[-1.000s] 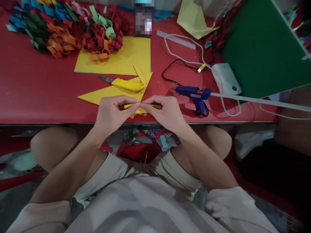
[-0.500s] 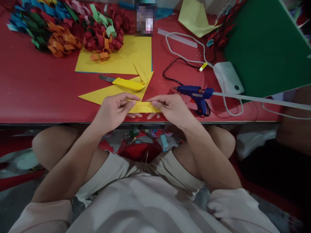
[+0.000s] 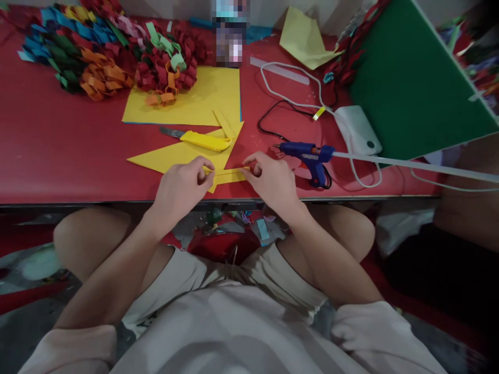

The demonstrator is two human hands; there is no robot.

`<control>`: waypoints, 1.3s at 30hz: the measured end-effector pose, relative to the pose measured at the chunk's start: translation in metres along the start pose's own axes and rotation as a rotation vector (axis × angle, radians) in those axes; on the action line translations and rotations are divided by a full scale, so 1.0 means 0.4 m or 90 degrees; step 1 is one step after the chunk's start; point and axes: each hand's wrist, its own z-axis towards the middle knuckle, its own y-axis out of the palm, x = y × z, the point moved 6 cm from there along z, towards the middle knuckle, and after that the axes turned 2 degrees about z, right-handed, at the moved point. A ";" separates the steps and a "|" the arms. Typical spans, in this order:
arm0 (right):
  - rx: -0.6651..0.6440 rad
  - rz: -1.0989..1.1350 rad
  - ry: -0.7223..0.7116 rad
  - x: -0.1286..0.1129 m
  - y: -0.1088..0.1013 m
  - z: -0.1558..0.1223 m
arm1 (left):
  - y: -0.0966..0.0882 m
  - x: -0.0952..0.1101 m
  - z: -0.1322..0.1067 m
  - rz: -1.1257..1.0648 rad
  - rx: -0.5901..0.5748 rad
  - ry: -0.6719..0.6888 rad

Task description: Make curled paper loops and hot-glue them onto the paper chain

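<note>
A folded strip of yellow paper point(image 3: 231, 176) lies between my hands near the table's front edge, a crease or slit running along it. My left hand point(image 3: 182, 182) pinches its left end between thumb and fingertips. At the right end, the thumb and forefinger of my right hand point(image 3: 272, 179) close on the paper. Just beyond is a pointed piece of yellow paper point(image 3: 156, 156), partly covered by my left hand. On that piece rests a yellow utility knife point(image 3: 205, 141) with its blade out to the left, beside a narrow yellow paper strip point(image 3: 223, 123).
A blue glue gun point(image 3: 307, 153) with a long glue stick lies to the right, near a white power bank point(image 3: 358, 130) and cables. Paper chains point(image 3: 105, 75) and yellow sheets point(image 3: 218, 93) lie farther back. A green board point(image 3: 421, 88) leans at the right.
My hands have changed their grip on the yellow strip, fingers curling in from its underside to its ends. The strip now lies lower and slightly tilted. The view has shifted slightly.
</note>
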 end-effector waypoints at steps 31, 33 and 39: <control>0.266 -0.206 0.017 0.155 -0.204 -0.162 | 0.011 0.076 -0.089 0.248 -0.024 0.231; 0.162 -0.188 0.013 0.190 -0.205 -0.106 | 0.005 0.076 -0.090 0.231 -0.034 0.239; 0.032 -0.062 0.016 0.168 -0.207 -0.072 | 0.000 0.067 -0.117 0.232 -0.070 0.294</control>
